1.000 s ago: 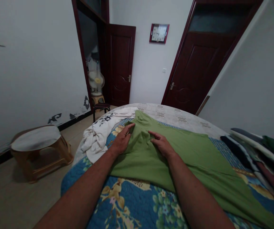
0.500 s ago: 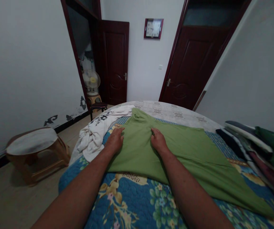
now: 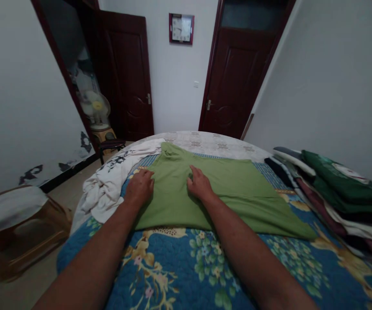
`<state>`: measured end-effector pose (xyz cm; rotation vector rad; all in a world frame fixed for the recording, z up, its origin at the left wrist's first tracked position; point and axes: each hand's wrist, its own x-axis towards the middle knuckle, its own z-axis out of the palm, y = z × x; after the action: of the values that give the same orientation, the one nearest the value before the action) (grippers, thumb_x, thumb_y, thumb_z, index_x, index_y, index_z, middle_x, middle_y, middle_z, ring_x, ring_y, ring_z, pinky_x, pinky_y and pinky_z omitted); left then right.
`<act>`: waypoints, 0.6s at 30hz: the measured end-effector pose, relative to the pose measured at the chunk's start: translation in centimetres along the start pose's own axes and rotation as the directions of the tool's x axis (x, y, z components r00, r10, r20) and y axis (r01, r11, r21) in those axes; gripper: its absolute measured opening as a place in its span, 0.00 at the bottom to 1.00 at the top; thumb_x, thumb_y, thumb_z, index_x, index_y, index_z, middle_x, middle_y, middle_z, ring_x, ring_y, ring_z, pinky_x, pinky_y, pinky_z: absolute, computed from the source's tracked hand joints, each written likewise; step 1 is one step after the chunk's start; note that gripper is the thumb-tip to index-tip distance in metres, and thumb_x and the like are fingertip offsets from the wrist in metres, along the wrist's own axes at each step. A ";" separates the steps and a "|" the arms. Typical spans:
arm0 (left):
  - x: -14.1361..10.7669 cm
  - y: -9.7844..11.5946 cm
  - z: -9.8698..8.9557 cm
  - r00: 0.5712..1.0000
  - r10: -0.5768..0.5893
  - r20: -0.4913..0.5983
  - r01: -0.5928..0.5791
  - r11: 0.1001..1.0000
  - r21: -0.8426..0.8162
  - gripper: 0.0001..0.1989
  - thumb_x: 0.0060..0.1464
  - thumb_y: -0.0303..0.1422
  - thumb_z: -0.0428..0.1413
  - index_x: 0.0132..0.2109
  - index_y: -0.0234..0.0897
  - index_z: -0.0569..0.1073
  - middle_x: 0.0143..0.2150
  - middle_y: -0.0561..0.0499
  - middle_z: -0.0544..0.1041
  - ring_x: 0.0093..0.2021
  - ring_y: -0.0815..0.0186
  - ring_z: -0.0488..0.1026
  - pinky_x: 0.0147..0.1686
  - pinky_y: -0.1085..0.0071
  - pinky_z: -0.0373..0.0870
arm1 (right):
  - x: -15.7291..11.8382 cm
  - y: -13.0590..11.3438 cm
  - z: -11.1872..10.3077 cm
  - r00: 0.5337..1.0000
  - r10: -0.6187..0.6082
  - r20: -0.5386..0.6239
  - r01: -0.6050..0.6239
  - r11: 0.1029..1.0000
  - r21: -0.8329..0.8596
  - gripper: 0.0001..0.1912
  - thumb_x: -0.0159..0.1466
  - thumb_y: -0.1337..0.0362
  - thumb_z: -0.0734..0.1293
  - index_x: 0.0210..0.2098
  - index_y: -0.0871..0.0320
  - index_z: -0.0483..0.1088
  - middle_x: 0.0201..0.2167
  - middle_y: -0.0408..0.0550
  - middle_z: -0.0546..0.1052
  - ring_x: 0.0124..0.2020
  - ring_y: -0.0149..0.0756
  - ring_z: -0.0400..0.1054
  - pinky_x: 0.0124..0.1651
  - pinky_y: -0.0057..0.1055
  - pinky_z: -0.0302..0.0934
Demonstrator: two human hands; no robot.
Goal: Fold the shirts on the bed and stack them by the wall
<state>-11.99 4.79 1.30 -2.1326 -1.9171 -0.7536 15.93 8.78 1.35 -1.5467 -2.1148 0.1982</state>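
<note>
A green garment (image 3: 234, 176), probably a shirt, lies spread across the blue floral quilted cover (image 3: 179, 267), with a few creases near its far left end. My left hand (image 3: 139, 187) rests at its left edge, palm down, fingers slightly bent and thumb apart. On the cloth to the right, my right hand (image 3: 200, 183) lies with fingers stretched forward and thumb apart. Neither hand shows a clear grip on the fabric. Beside my left hand is a crumpled white garment (image 3: 103, 193) with dark print.
Folded clothes (image 3: 347, 189) form a stack at the right. A patterned pale cover (image 3: 205, 140) spans the far rounded edge. A stool (image 3: 20, 228) stands at the lower left. Behind are a fan (image 3: 95, 105), two dark red doors (image 3: 129, 73) and a wall clock (image 3: 181, 28).
The view has turned right and tipped slightly down, so the scene sits further left. My right fingers are stretched further forward on the green garment. The garment itself lies much as before.
</note>
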 end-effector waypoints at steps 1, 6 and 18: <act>0.1 0.3 0.1 0.997 0.074 -0.008 -0.074 0.997 -0.022 0.18 0.67 0.33 0.52 0.58 0.39 0.79 0.60 0.38 0.79 0.60 0.48 0.76 0.63 0.52 0.73 | -0.5 0.2 -0.6 1.000 0.003 0.008 -0.003 1.000 -0.018 0.37 0.73 0.61 0.62 0.79 0.62 0.54 0.72 0.62 0.68 0.68 0.49 0.69 0.69 0.41 0.63; -0.7 3.5 1.5 0.904 0.414 0.105 -0.386 0.897 -0.217 0.24 0.72 0.41 0.49 0.67 0.37 0.75 0.66 0.38 0.78 0.68 0.50 0.73 0.70 0.51 0.69 | -3.9 3.2 -4.5 0.985 -0.009 0.174 0.039 0.984 -0.171 0.34 0.75 0.54 0.63 0.77 0.55 0.61 0.64 0.57 0.78 0.60 0.46 0.75 0.62 0.38 0.65; -1.9 5.4 3.2 0.880 0.336 0.336 -0.343 0.938 -0.040 0.32 0.73 0.55 0.46 0.76 0.48 0.69 0.79 0.44 0.66 0.77 0.43 0.60 0.73 0.44 0.57 | -13.1 22.7 -15.8 0.970 0.180 0.160 -0.097 0.900 -0.424 0.18 0.74 0.55 0.63 0.53 0.57 0.79 0.48 0.56 0.85 0.49 0.44 0.78 0.50 0.32 0.62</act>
<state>-6.02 3.72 -1.25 -2.6252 -1.5958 -0.3104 45.71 1.63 1.63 -1.9993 -2.3060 -0.0601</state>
